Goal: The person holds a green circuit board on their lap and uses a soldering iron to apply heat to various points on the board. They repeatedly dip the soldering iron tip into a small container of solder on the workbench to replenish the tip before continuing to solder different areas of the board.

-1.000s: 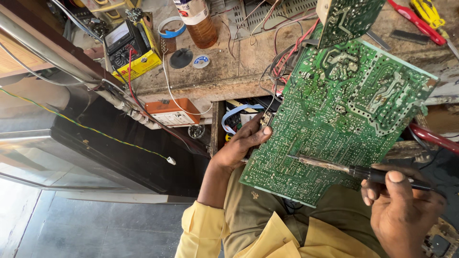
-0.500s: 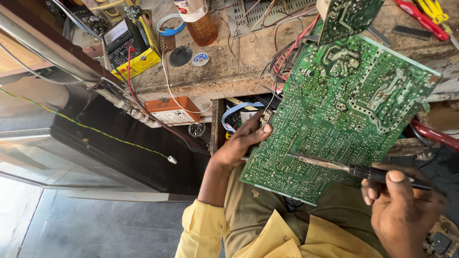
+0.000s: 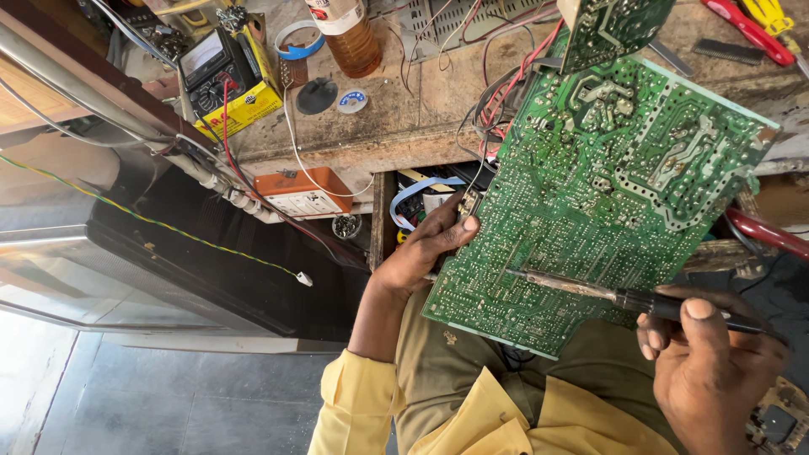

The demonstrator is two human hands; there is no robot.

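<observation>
Nearest the camera, my right hand (image 3: 716,371) closes its fingers around a black-handled soldering iron (image 3: 624,297), its dull metal tip resting on a large green circuit board (image 3: 598,194) dotted with silvery solder points. My left hand (image 3: 421,253) pinches the board's left edge. Beyond, a scarred wooden workbench (image 3: 396,118) carries a yellow-cased multimeter (image 3: 223,76) and an amber bottle (image 3: 347,34).

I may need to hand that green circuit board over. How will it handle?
Probably stiff: the circuit board stays flat though the left hand grips only one edge. Likely light. The attached wires may tug back.
</observation>
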